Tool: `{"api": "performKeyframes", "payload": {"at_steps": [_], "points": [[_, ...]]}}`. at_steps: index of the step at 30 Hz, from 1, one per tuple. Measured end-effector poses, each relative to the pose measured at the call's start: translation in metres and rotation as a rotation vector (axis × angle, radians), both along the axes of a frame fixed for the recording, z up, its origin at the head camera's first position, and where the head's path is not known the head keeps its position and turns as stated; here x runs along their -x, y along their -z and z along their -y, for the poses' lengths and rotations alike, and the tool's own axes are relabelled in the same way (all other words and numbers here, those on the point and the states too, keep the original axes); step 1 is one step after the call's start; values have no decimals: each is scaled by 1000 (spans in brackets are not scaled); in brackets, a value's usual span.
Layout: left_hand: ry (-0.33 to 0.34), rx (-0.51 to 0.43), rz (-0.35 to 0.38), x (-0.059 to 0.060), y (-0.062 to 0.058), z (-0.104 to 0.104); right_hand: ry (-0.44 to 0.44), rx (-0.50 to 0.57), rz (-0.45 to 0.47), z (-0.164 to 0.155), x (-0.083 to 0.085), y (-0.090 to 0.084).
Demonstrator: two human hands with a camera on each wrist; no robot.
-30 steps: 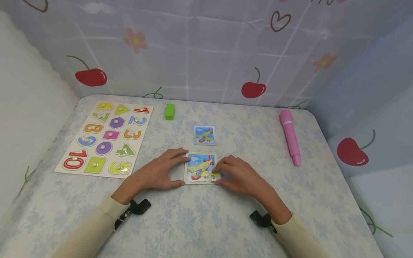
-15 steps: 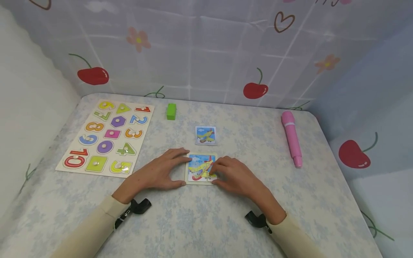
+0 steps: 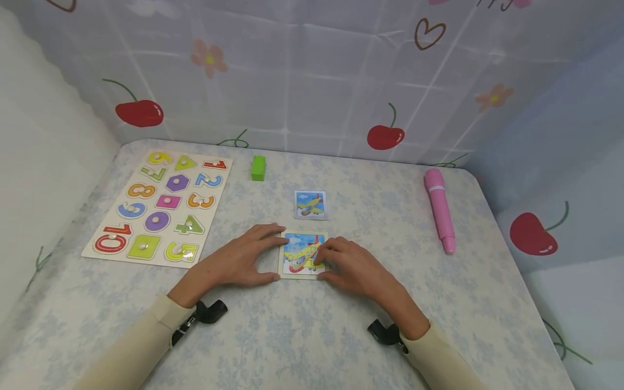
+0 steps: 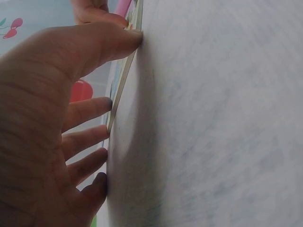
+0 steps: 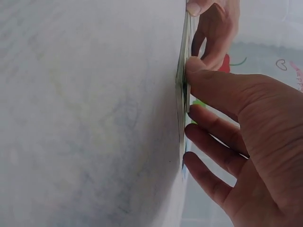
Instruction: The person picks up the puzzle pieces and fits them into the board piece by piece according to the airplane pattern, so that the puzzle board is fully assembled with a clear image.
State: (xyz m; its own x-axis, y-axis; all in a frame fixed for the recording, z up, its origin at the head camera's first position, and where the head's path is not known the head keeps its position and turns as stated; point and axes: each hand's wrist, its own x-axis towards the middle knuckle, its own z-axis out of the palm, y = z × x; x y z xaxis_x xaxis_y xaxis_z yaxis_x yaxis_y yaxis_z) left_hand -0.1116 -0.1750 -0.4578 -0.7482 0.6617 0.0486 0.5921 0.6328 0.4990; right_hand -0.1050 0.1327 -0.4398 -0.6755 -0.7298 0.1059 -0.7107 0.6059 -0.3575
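Near the table's front edge, my left hand (image 3: 239, 260) lies flat, steadying the airplane puzzle tray (image 3: 300, 254) by its left edge, while my right hand (image 3: 353, 265) presses the pieces with straight fingertips. Thin, light, stiff; slides easily, I judge.

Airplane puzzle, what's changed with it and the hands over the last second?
The right hand slid left, its fingers pressing the bottom-right piece into the airplane puzzle; that piece no longer sticks out. The left hand stays braced against the puzzle's left edge. The small airplane card, number board, green block and pink marker have not moved.
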Motion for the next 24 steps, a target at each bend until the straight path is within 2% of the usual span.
{"api": "performKeyframes", "payload": {"at_steps": [6,16,20,24], "points": [[-4,6,2,0,1,0,-13,-3,-9,0,1,0],[-18,10,18,2,3,0,18,-31,14,1,0,-1],[-23,6,24,1,3,0,-16,-57,12,-4,-3,-5],[-39,50,-48,-2,-2,1,-24,-74,-19,-18,-6,-14]]}}
